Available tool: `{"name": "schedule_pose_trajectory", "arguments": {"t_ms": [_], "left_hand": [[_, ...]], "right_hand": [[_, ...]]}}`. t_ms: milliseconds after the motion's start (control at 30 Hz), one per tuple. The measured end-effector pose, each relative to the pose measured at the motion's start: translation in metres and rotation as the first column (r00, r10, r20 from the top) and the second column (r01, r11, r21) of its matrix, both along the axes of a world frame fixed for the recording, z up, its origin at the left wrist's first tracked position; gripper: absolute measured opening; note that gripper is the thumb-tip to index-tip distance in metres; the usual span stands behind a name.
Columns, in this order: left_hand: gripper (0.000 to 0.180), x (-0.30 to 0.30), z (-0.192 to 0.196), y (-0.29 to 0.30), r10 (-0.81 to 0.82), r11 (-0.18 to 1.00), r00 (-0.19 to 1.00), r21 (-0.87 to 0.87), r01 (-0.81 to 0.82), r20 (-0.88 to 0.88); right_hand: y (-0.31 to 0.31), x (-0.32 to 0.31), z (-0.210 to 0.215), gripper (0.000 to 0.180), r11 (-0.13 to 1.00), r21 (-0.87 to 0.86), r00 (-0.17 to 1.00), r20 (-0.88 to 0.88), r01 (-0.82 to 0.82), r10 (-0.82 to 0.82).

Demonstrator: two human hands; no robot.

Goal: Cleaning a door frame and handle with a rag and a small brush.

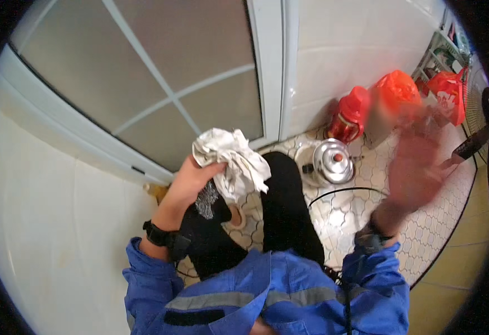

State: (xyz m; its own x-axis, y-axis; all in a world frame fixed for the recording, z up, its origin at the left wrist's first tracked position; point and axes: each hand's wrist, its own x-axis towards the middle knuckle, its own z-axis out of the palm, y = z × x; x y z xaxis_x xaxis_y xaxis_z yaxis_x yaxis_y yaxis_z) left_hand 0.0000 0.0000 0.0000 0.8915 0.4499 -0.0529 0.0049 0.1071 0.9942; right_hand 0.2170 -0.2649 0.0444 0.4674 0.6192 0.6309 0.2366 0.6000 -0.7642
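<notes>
My left hand (191,181) is closed around a crumpled white cloth (233,159), holding it up in front of my knees. Just under that hand shows a silvery steel wool scrubber (206,200); whether the fingers grip it too is hidden. Out to the right, my right hand (418,167) is raised and smeared by motion, so its fingers cannot be made out. Nearest to it on the floor are a shiny metal kettle (334,162) with a red lid knob and a red thermos flask (349,114).
A framed glass door (172,78) stands ahead, beside a white tiled wall (362,44). Orange-red plastic bags (398,89) and a fan (476,97) are at the far right. A black cable (348,190) curves over the patterned tile floor (334,218). A yellowish object (156,191) lies near the door's base.
</notes>
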Motion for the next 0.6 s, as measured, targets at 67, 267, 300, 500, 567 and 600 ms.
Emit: {"name": "schedule_pose_trajectory", "arguments": {"t_ms": [67, 267, 300, 500, 567, 600], "left_hand": [[0.033, 0.013, -0.002, 0.001, -0.010, 1.000, 1.000, 0.011, 0.010, -0.007], [0.032, 0.070, 0.002, -0.027, -0.005, 1.000, 0.999, 0.022, 0.006, -0.040], [0.032, 0.074, 0.001, -0.024, -0.012, 0.999, 0.999, 0.036, 0.014, -0.046], [0.039, 0.127, 0.015, -0.016, -0.030, 0.997, 0.992, 0.066, 0.038, -0.119], [0.038, 0.122, 0.009, -0.001, -0.060, 0.986, 0.986, 0.145, 0.083, -0.156], [0.038, 0.125, 0.008, 0.011, -0.081, 0.963, 0.980, 0.239, 0.124, -0.181]], "right_hand": [[0.044, -0.019, -0.011, 0.055, 0.972, -0.168, 0.986, -0.009, 0.165, -0.169], [0.101, -0.019, -0.077, 0.088, 0.944, -0.325, 0.982, 0.187, 0.055, 0.007], [0.106, -0.019, -0.078, 0.087, 0.938, -0.345, 0.995, 0.089, -0.015, 0.048], [0.119, 0.032, -0.056, 0.076, 0.912, -0.314, 0.926, 0.348, 0.262, -0.146], [0.135, 0.034, -0.072, 0.073, 0.912, -0.334, 0.942, 0.310, 0.238, -0.132], [0.146, 0.040, -0.074, 0.070, 0.917, -0.336, 0.952, 0.282, 0.214, -0.119]]}}
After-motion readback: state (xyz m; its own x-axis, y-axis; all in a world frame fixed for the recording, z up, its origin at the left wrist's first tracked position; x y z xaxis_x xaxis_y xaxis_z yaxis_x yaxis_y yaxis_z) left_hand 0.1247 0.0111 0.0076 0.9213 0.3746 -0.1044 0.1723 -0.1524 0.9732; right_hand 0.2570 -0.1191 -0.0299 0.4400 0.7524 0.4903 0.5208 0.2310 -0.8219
